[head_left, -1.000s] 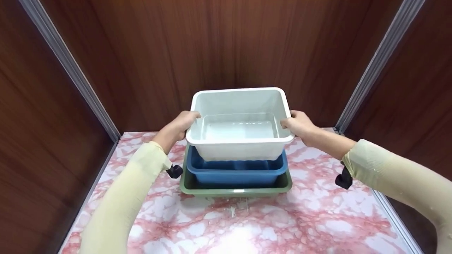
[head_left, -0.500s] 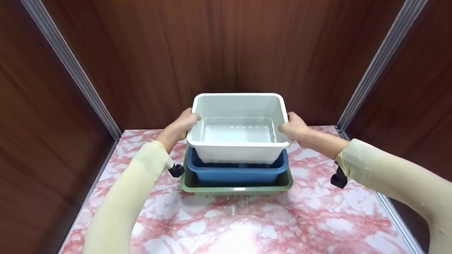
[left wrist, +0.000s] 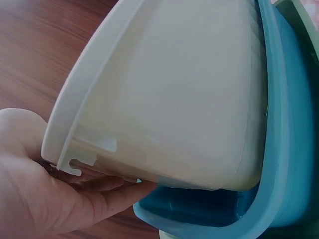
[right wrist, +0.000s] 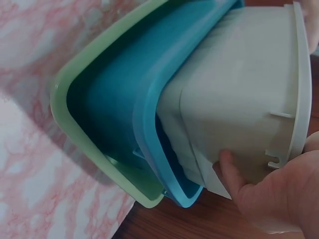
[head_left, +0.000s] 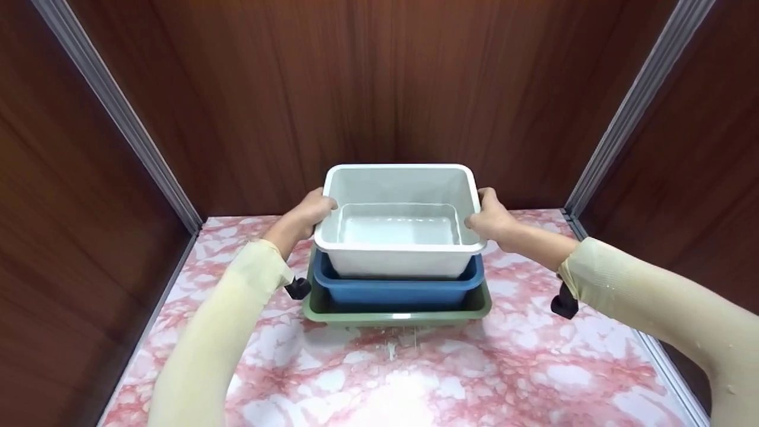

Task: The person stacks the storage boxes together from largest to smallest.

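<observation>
A white rectangular plastic basin (head_left: 397, 228) is held by its two short sides, its lower part inside the opening of a blue basin (head_left: 397, 292). The blue basin sits within a larger green basin (head_left: 398, 319). My left hand (head_left: 311, 213) grips the white rim at the left, thumb over the edge; in the left wrist view its fingers (left wrist: 117, 199) lie under the rim against the outer wall. At the right end my right hand (head_left: 493, 220) grips the rim the same way, with a finger (right wrist: 230, 172) against the outer wall. The white basin has nothing inside.
The stack stands on a table with a pink and white marbled top (head_left: 391, 379). A brown wood-grain panel (head_left: 379, 83) rises close behind it. Similar panels with grey metal strips (head_left: 118, 118) flank both sides.
The white basin has come down deeper into the blue basin, both hands lowering with it. The blue and green basins have stayed in place.
</observation>
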{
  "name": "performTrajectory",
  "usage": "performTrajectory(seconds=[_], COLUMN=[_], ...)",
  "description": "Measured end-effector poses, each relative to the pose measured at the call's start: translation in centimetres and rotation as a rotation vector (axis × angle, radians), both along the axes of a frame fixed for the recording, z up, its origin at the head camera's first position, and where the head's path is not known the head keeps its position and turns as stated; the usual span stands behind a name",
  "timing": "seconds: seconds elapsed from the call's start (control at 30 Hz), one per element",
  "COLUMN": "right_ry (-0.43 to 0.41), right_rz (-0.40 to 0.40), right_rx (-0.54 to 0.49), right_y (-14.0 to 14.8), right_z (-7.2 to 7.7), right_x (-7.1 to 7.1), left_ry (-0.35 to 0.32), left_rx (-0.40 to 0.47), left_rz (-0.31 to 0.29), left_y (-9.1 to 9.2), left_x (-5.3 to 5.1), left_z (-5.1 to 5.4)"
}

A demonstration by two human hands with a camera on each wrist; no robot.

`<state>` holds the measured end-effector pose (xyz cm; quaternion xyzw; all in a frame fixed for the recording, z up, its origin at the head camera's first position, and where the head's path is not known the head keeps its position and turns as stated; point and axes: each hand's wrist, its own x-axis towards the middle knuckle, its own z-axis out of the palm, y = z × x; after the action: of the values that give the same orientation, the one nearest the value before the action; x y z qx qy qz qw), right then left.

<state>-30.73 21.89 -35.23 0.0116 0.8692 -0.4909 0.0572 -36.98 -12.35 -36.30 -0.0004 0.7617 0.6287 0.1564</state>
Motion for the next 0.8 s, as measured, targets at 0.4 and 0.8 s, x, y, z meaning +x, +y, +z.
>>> performTrajectory(seconds=[0.4, 0.8], right_ry=[0.075, 0.085], right_rz=[-0.002, 0.001], right_rx=[0.101, 0.230], right_y=[0.5, 0.5], right_z=[-0.7, -1.7], right_x=[0.0, -0.2], left_ry=[0.071, 0.221], left_rx=[-0.114, -0.403], left_rz=[-0.026, -0.095], left_y=[0.0, -0.5], left_x=[-0.1, 0.1], left_z=[-0.7, -1.0])
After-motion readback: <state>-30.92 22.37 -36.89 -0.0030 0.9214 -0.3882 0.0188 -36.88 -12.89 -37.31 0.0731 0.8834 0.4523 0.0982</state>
